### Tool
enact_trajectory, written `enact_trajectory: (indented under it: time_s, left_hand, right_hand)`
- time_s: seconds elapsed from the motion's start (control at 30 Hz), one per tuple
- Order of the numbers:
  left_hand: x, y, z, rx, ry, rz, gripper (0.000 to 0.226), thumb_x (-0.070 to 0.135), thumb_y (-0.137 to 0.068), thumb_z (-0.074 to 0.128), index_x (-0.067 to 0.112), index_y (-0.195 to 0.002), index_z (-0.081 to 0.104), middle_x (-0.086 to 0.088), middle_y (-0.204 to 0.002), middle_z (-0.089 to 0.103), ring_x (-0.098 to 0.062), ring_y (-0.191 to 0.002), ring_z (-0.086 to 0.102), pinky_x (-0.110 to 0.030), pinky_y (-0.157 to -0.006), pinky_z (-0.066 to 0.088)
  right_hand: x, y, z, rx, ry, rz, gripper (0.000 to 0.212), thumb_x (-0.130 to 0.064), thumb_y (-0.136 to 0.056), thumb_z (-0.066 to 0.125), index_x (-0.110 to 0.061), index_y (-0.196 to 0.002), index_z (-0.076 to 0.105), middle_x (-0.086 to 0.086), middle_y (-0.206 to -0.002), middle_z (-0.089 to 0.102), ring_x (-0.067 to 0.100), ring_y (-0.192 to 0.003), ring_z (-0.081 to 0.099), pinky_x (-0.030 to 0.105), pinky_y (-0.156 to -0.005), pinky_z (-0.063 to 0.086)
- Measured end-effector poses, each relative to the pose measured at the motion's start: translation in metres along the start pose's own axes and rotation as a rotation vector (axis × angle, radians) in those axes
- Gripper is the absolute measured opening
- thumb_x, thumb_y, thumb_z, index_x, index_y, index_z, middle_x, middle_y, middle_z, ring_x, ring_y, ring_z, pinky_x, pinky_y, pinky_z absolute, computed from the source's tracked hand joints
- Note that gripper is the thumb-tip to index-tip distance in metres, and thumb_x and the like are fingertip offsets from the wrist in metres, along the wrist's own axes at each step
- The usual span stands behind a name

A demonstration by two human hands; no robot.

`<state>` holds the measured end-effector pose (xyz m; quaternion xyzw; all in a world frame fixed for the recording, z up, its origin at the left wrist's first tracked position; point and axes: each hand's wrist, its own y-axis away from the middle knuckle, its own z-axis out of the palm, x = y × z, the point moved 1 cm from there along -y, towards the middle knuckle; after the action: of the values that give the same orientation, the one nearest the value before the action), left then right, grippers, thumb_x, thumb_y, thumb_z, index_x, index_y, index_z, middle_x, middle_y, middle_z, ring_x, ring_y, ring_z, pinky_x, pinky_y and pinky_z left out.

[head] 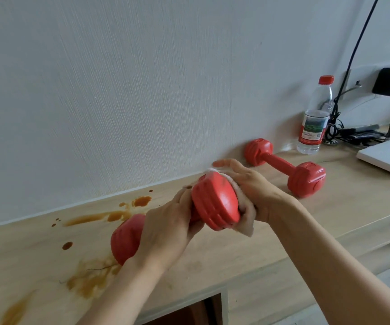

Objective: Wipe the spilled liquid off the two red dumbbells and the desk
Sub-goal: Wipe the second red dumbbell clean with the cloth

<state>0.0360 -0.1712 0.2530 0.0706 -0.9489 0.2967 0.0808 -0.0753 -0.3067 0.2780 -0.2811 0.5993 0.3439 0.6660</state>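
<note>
Left hand grips raised red plastic dumbbell; right hand presses crumpled white cloth on it. Brown spill at 8 o'clock untouched; second red dumbbell at 2 looks clean, maybe.

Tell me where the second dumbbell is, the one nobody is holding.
In the head view it lies on the desk at right, against the wall: the free dumbbell sits just behind the right hand, left of the water bottle.

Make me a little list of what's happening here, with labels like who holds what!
left hand: grips the held dumbbell by its handle
right hand: presses a cloth on that dumbbell's end
other dumbbell: lies on the desk by the wall
spill: brown puddles on the desk, unwiped
water bottle: upright, capped
</note>
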Motion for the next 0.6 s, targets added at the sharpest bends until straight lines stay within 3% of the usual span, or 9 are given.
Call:
enact_trajectory:
  time_s: [0.07,0.13,0.2,0.27,0.33,0.43,0.53,0.6]
  left_hand:
    - [0.001,-0.002,0.0,0.001,0.027,-0.016,0.051,0.036,-0.072,0.072,0.027,-0.115,0.046,0.005,-0.101,0.07,-0.016,-0.067,0.068,-0.024,-0.047,0.043]
    - [0.003,-0.005,0.001,0.016,0.119,-0.077,0.042,0.036,-0.082,0.065,0.031,-0.119,0.044,0.005,-0.11,0.067,-0.018,-0.081,0.068,-0.029,-0.059,0.047]
    - [0.004,-0.008,0.004,0.016,0.158,-0.121,0.045,0.036,-0.086,0.061,0.026,-0.127,0.047,0.008,-0.117,0.063,-0.018,-0.089,0.066,-0.028,-0.067,0.046]
    - [0.004,-0.009,0.006,0.029,0.138,-0.109,0.05,0.034,-0.085,0.063,0.02,-0.131,0.048,0.007,-0.117,0.063,-0.019,-0.087,0.067,-0.028,-0.066,0.046]
    - [0.005,-0.011,0.006,0.047,0.133,-0.077,0.048,0.033,-0.083,0.065,0.022,-0.127,0.05,0.004,-0.112,0.066,-0.022,-0.082,0.068,-0.033,-0.062,0.05]
    - [0.007,-0.012,0.008,0.062,0.146,-0.054,0.04,0.037,-0.078,0.062,0.033,-0.113,0.041,0.004,-0.105,0.067,-0.02,-0.079,0.067,-0.036,-0.059,0.051]
    - [0.012,-0.012,0.01,0.047,0.232,-0.089,0.045,0.038,-0.082,0.064,0.031,-0.122,0.046,0.006,-0.11,0.065,-0.018,-0.09,0.065,-0.037,-0.07,0.052]
    - [0.016,-0.013,0.012,0.042,0.285,-0.116,0.052,0.04,-0.082,0.064,0.023,-0.129,0.049,0.006,-0.115,0.063,-0.02,-0.096,0.064,-0.035,-0.076,0.051]
  right_hand:
    - [0.0,0.001,0.001,0.054,-0.047,0.0,0.026,-0.016,-0.097,0.048,-0.015,-0.123,0.05,0.008,-0.102,0.063,0.014,-0.079,0.064,0.025,-0.063,0.053]
    - [-0.005,0.007,0.005,0.118,0.074,-0.099,0.035,-0.027,-0.096,0.05,-0.017,-0.129,0.047,0.006,-0.12,0.056,0.013,-0.098,0.06,0.028,-0.082,0.052]
    - [-0.014,0.016,0.01,0.122,0.294,-0.202,0.043,-0.034,-0.095,0.048,-0.025,-0.136,0.041,-0.002,-0.136,0.04,0.012,-0.121,0.046,0.037,-0.102,0.042]
    - [-0.022,0.024,0.014,0.099,0.427,-0.256,0.045,-0.035,-0.096,0.045,-0.026,-0.139,0.037,-0.006,-0.138,0.033,0.01,-0.125,0.039,0.038,-0.106,0.037]
    - [-0.027,0.027,0.014,0.098,0.406,-0.295,0.037,-0.033,-0.096,0.045,-0.019,-0.13,0.048,-0.003,-0.125,0.049,0.009,-0.113,0.051,0.035,-0.098,0.044]
    - [-0.027,0.021,0.007,0.123,0.233,-0.246,0.025,-0.031,-0.095,0.05,-0.01,-0.098,0.063,-0.002,-0.082,0.064,0.01,-0.077,0.062,0.033,-0.076,0.051]
    - [-0.019,0.012,-0.004,0.132,0.15,-0.164,0.036,-0.034,-0.093,0.054,0.0,-0.099,0.064,0.009,-0.082,0.061,0.022,-0.078,0.059,0.041,-0.076,0.048]
    - [-0.017,0.009,-0.007,0.127,0.082,-0.138,0.04,-0.032,-0.093,0.055,0.005,-0.104,0.062,0.014,-0.085,0.059,0.026,-0.078,0.056,0.04,-0.073,0.047]
